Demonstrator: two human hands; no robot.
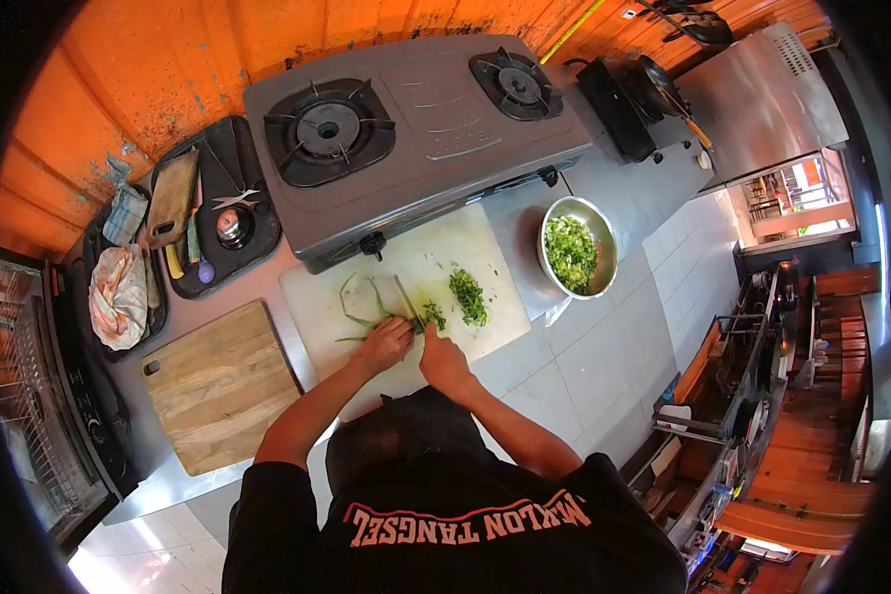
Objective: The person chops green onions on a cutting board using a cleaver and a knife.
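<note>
On the white cutting board (317, 307), my left hand (384, 343) presses down closed on long thin green onion stalks (358, 319). Close beside it, my right hand (445, 362) grips a kitchen knife (406, 297), its blade pointing away from me toward the stove. Small chopped green bits (433, 315) lie right by the blade. A larger pile of chopped greens (468, 297) sits further right on the board. To the right of the board, a steel bowl (612, 259) holds chopped pale green vegetables (570, 252).
A two-burner gas stove (436, 109) stands behind the board. At left are a wooden board (223, 386) and a black tray (252, 252) with scissors (236, 199) and other utensils. A crumpled cloth (119, 297) lies further left. Black pans (653, 89) sit at back right.
</note>
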